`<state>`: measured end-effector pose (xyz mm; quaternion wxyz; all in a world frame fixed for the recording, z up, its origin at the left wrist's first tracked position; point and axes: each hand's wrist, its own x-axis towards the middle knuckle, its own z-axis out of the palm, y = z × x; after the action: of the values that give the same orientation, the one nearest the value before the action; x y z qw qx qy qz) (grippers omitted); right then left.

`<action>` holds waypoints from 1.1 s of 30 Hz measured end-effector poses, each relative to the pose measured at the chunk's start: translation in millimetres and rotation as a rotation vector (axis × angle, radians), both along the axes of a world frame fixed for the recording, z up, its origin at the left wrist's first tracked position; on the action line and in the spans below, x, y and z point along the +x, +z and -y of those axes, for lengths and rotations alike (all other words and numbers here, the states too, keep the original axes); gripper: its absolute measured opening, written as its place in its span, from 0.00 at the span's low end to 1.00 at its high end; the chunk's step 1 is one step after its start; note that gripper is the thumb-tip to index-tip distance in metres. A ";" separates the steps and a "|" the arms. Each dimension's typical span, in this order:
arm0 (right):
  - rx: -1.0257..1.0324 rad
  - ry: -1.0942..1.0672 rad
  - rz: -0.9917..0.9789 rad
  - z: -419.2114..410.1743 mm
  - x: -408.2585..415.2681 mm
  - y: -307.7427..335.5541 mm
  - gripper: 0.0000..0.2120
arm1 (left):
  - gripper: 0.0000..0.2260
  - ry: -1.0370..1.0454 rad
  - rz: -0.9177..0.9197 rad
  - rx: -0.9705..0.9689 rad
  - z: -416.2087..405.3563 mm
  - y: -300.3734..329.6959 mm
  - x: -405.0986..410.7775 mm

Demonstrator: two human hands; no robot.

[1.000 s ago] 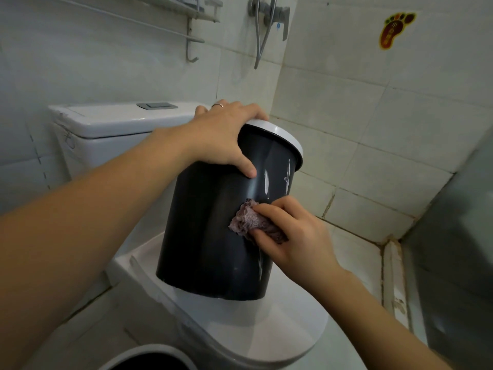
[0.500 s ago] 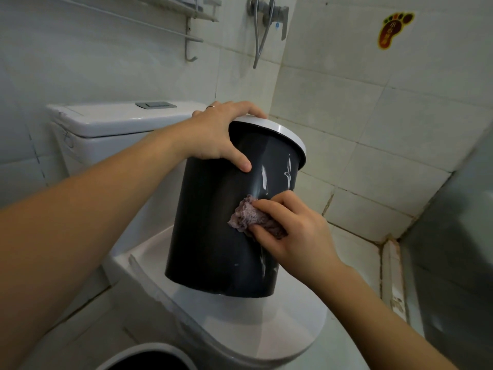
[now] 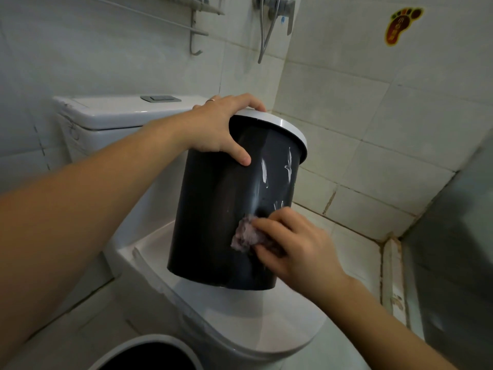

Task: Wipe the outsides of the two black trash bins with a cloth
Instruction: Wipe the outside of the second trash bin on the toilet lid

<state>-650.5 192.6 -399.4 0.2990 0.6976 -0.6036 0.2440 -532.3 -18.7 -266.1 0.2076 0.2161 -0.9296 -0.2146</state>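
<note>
A black trash bin (image 3: 213, 217) with a white rim stands tilted on the closed toilet lid (image 3: 266, 324). My left hand (image 3: 218, 126) grips its rim from above, thumb down the outer wall. My right hand (image 3: 296, 247) holds a crumpled purple-grey cloth (image 3: 245, 235) pressed against the lower right side of the bin. White streaks mark the wall above the cloth. A second bin (image 3: 149, 353), black inside with a white rim, shows only its top at the bottom edge of the view.
The white toilet tank (image 3: 112, 113) stands behind the bin. Tiled walls close in left and right, with a metal rack (image 3: 192, 30) and a shower hose (image 3: 269, 30) above. A dark glass panel (image 3: 453, 249) stands at the right.
My right hand has slid the cloth down the bin's side, from mid-height to near the bottom. My left hand keeps its grip on the rim.
</note>
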 end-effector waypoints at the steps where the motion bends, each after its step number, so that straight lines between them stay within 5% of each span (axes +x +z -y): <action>1: -0.018 -0.023 0.030 2.8 -0.6 1.7 0.14 | 0.40 0.004 0.002 0.005 0.1 -0.2 0.1; 12: 0.158 0.157 -0.094 -20.1 5.7 -24.9 0.10 | 0.41 -0.028 -0.001 0.060 3.9 -2.2 -2.1; 23: -0.124 -0.077 0.084 35.0 -32.1 47.7 0.17 | 0.39 -0.037 0.008 0.020 -0.2 -1.3 -8.0; 33: -0.051 0.016 -0.038 21.0 -31.5 30.7 0.15 | 0.39 -0.033 -0.010 -0.026 -2.0 -0.2 -4.7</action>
<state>-682.0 171.6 -368.7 0.3260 0.6992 -0.5857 0.2487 -537.0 -16.8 -266.3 0.2115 0.1968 -0.9347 -0.2070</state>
